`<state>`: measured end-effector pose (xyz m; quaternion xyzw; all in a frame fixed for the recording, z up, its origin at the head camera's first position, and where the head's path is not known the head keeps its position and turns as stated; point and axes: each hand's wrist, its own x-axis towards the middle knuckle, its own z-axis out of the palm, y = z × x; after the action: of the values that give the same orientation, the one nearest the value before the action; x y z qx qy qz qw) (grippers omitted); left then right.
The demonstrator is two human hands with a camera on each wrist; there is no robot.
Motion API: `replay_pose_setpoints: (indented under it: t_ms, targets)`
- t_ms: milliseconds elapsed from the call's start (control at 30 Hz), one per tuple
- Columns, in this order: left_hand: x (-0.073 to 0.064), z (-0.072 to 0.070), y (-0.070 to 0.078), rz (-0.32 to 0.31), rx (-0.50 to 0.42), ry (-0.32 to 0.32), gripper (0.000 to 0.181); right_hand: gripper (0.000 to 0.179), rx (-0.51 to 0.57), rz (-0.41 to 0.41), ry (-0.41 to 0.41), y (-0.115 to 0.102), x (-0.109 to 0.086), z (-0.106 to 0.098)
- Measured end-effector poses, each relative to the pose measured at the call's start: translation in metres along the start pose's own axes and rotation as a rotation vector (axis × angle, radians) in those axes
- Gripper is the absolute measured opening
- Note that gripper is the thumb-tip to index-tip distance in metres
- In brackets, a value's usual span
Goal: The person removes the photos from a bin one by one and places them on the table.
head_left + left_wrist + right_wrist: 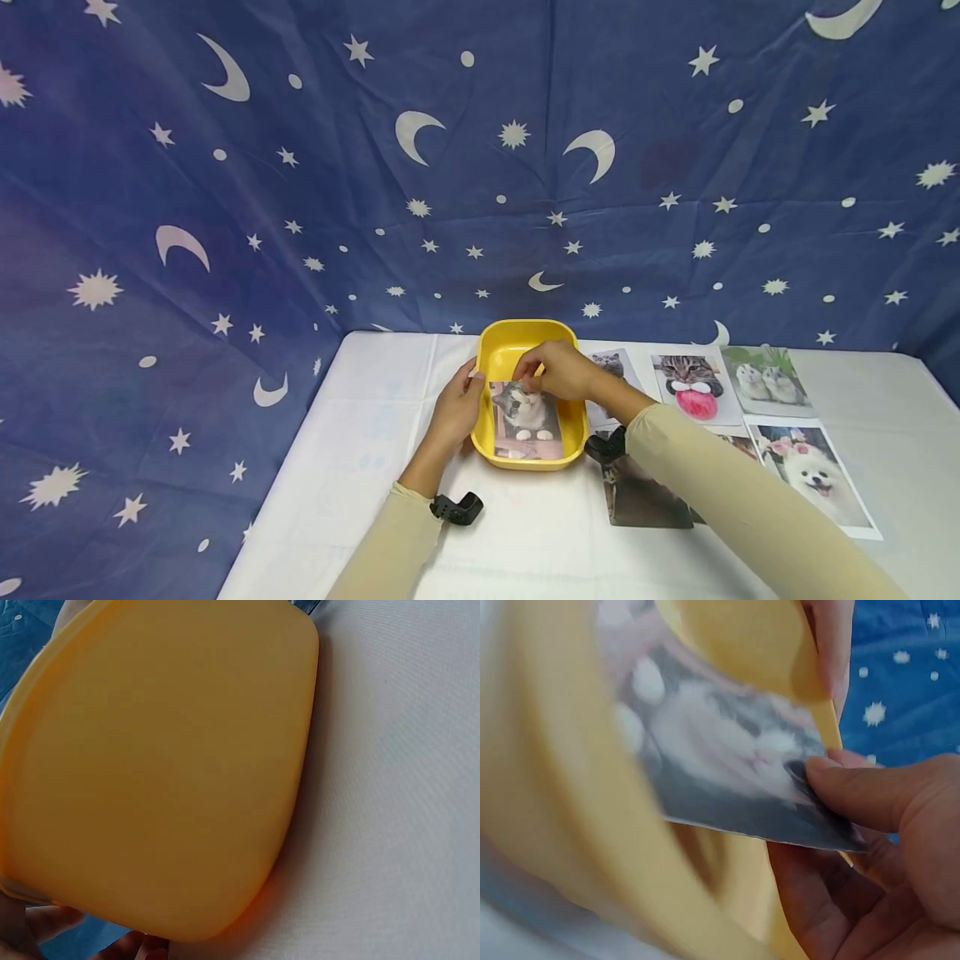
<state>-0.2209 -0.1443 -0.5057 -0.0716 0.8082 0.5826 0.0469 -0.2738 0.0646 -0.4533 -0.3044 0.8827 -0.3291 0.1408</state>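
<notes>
A yellow plastic tub (530, 463) stands on the white table, its wall filling much of the left wrist view. My left hand (455, 406) grips its left side, thumb at the rim and fingers against the outer wall. With my right hand (564, 372) I pinch the edge of a cat photo (528, 427), which lies over the tub's opening. In the right wrist view, the thumb (870, 791) presses on the picture side of the photo, with the other fingers curled beneath it. The photo hides part of the tub's inside.
To the right lie several photos: a cat with a pink ball (693, 392), two hamsters (767, 382), a white dog (813, 475), a grey cat (611, 364) and a dark one (647, 500), partly under my right sleeve. Behind hangs a blue star-and-moon cloth (450, 192).
</notes>
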Motion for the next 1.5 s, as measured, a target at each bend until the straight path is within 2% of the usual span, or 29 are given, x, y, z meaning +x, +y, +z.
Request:
replay_pose_setpoints:
  t_ms: [100, 233, 333, 600, 733, 833, 967, 1100, 1167, 1367, 1433, 1500]
  targets:
    - [-0.001, -0.001, 0.000, -0.003, 0.004, -0.004, 0.048, 0.019, 0.021, 0.000, -0.003, -0.006, -0.010, 0.001]
    - [-0.002, -0.001, 0.001, 0.002, 0.008, -0.008, 0.048, 0.041, 0.026, 0.018, -0.012, -0.010, -0.023, 0.002]
    - [-0.002, -0.001, 0.003, 0.003, 0.003, -0.008, 0.049, 0.049, 0.001, 0.032, 0.028, -0.009, -0.028, 0.005]
    - [-0.004, -0.003, 0.000, -0.002, -0.016, 0.000, 0.048, 0.033, -0.005, 0.021, 0.212, -0.006, -0.043, 0.004]
    - [-0.004, -0.002, 0.000, -0.004, -0.023, -0.007, 0.048, 0.035, 0.114, 0.040, 0.282, 0.002, -0.056, -0.010]
    - [-0.004, -0.001, 0.001, -0.007, -0.013, -0.016, 0.048, 0.041, 0.223, 0.061, 0.316, 0.014, -0.073, -0.029]
    - [-0.004, -0.002, 0.001, -0.005, 0.002, -0.013, 0.048, 0.044, 0.238, 0.072, 0.384, 0.030, -0.107, -0.063]
    - [-0.004, -0.003, 0.001, -0.010, 0.002, -0.012, 0.048, 0.042, 0.159, 0.115, 0.470, 0.055, -0.154, -0.099]
    - [-0.003, -0.003, 0.000, -0.011, 0.003, -0.015, 0.048, 0.044, 0.095, 0.171, 0.503, 0.071, -0.179, -0.116]
    - [-0.003, -0.002, 0.000, -0.003, 0.005, -0.012, 0.048, 0.047, -0.084, 0.353, 0.656, 0.136, -0.253, -0.153]
    - [-0.003, -0.001, 0.000, -0.001, 0.005, -0.008, 0.048, 0.046, -0.102, 0.389, 0.712, 0.160, -0.273, -0.158]
    - [-0.003, -0.001, 0.000, 0.000, 0.003, -0.006, 0.048, 0.044, -0.077, 0.405, 0.749, 0.185, -0.291, -0.159]
